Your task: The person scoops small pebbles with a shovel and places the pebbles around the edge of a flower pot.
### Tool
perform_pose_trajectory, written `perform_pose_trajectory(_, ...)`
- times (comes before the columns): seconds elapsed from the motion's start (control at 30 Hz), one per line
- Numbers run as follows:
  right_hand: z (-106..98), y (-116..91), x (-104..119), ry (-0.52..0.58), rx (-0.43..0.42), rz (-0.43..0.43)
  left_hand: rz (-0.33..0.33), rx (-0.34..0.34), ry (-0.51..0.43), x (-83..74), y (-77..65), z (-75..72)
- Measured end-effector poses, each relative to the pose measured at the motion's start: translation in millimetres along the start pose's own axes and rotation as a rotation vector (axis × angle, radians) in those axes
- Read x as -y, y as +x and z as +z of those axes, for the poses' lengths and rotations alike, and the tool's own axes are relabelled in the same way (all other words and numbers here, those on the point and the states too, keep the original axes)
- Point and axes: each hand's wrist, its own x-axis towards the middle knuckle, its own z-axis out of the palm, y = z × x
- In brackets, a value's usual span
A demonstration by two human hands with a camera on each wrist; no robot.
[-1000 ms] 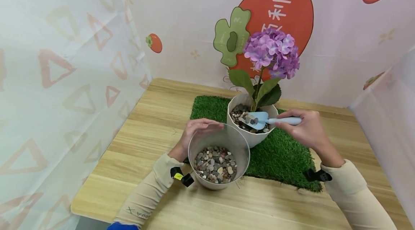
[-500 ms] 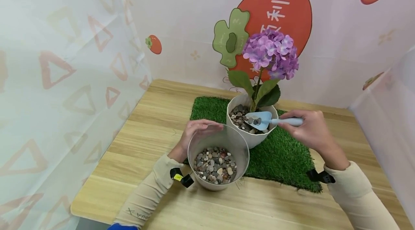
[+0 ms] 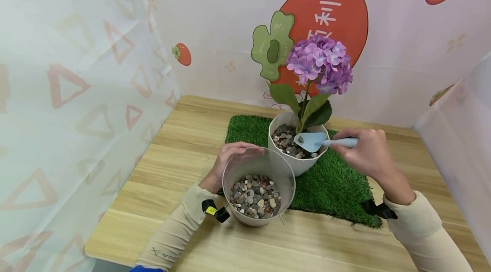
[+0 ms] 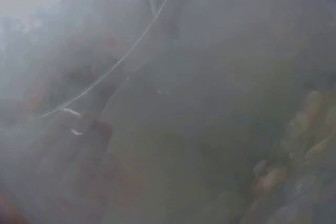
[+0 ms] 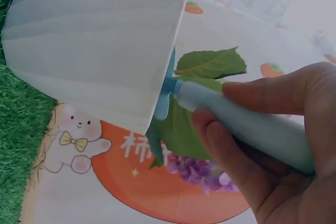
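In the head view my right hand (image 3: 364, 152) grips the pale blue handle of a small hand trowel (image 3: 314, 140). Its blade is over the pebbles inside a white flower pot (image 3: 295, 165), with one grey pebble near the tip. The right wrist view shows thumb and fingers around the trowel handle (image 5: 247, 121) beside the pot wall (image 5: 94, 51). A purple hydrangea (image 3: 320, 63) stands upright in the pot. My left hand (image 3: 226, 161) holds a clear plastic bucket (image 3: 258, 221) from its far left side, fingers curving along the wall. Pebbles (image 3: 255, 195) cover its bottom.
The pot stands on a green turf mat (image 3: 333, 195), which the bucket partly overlaps in view. Underneath is a wooden table (image 3: 161, 186). Printed cloth walls (image 3: 215, 71) rise behind it and at both sides. The left wrist view is hazy through plastic, with blurred pebbles (image 4: 273, 179).
Several pebbles have left the trowel blade, and one is still on it. The blade has shifted slightly right over the pot. My left hand and the bucket have stayed put.
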Motion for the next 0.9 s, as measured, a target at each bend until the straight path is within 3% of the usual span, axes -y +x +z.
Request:
perform_pose_trajectory(0.2,-6,0,5,-0.024,0.007,0.047,0.052,0.04,0.007,0.4,1.1,-1.9)
perform_pose_trajectory(0.5,-7,1,15,-0.027,0.082,0.128,0.029,0.022,-0.005,2.1,1.3,-1.2)
perform_pose_trajectory(0.67,-7,1,14,-0.051,0.01,0.088,0.023,0.021,-0.021,3.9,1.8,-0.7)
perform_pose_trajectory(0.9,-23,-1,6,-0.097,-0.101,0.045,0.002,-0.004,0.0,-0.1,0.6,0.7)
